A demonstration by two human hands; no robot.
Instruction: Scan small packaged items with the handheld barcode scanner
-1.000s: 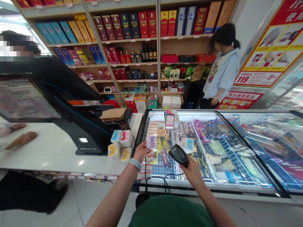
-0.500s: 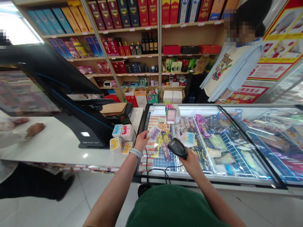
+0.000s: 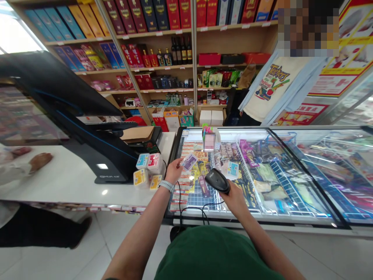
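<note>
A small clear pack with a purple label (image 3: 189,161) is pinched in my left hand (image 3: 174,171), above the left part of the glass-topped freezer (image 3: 233,216). My right hand (image 3: 234,196) is wrapped round a black handheld scanner (image 3: 217,180), whose head points left toward the pack. Its cable hangs in loops over the glass. Beyond the scanner a pack with a blue label (image 3: 233,168) lies on the freezer top. Several small packs with blue, red and yellow labels (image 3: 154,162) are stacked on the white counter (image 3: 116,196), left of my left hand.
A black monitor on a stand (image 3: 113,159) rises from the counter, with an open cardboard box (image 3: 140,134) behind it. A person in a light blue shirt (image 3: 271,85) stands beyond the freezer. Another person's hand (image 3: 40,161) is at the far left.
The person beyond the freezer has turned and moved slightly nearer. The view has shifted a little. Both my hands keep their holds with hardly any movement.
</note>
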